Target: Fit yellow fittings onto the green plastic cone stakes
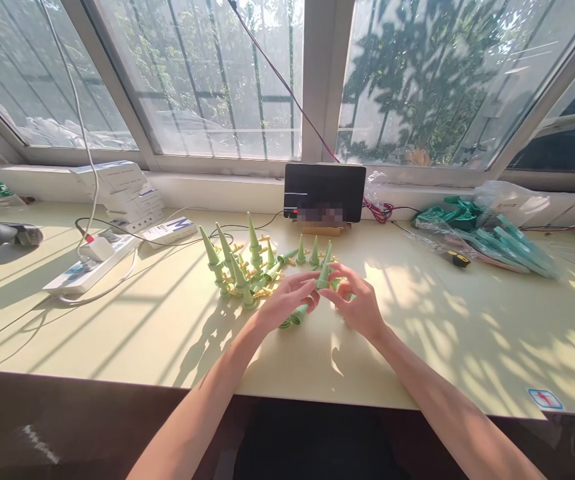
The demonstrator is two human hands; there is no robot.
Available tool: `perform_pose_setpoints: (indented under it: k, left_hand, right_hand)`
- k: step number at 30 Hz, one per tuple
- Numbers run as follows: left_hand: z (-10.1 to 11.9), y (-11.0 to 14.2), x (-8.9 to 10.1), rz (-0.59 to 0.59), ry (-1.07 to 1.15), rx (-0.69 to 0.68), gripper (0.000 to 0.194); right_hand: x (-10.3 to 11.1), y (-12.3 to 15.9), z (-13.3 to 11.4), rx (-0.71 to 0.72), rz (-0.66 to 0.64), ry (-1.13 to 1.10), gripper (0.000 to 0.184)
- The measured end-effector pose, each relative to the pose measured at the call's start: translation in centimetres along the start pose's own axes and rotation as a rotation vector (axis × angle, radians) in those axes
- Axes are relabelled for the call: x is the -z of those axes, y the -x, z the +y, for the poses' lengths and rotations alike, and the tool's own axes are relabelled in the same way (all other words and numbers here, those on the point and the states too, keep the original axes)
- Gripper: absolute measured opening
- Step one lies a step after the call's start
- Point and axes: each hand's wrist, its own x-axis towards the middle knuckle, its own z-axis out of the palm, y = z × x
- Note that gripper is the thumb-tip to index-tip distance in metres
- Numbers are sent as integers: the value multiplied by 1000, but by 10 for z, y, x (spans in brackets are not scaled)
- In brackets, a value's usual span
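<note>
On the table (407,373), the upright green spires (240,281) could be toppled if brushed by the left hand (290,293). Between that hand's fingers and the right hand's (360,299), near the spires, a green cone (324,272) is grasped; it could be dropped if squeezed unevenly.

Mid-frame, the cones (241,283) look like smooth, matt plastic; the tabletop (132,347) below, smooth; the screen (325,187) above, glossy; the bag (512,198) at right, crinkled clear plastic; the boxes (112,180) at left, card.

Left hand (287,297) and right hand (360,300) held green cone (326,263) near-upright; black-screened tablet (325,189) stood behind.
</note>
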Motion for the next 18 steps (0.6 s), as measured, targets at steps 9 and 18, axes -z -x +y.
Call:
perform_pose_setpoints:
  k: [9,18]
  left_hand:
    - [2,4,-1,-19,-158,40,44]
    - [-1,1,0,22,-82,19,40]
  right_hand:
    - [0,-1,4,118,-31,63,41]
    - [-2,0,5,139,-52,47,43]
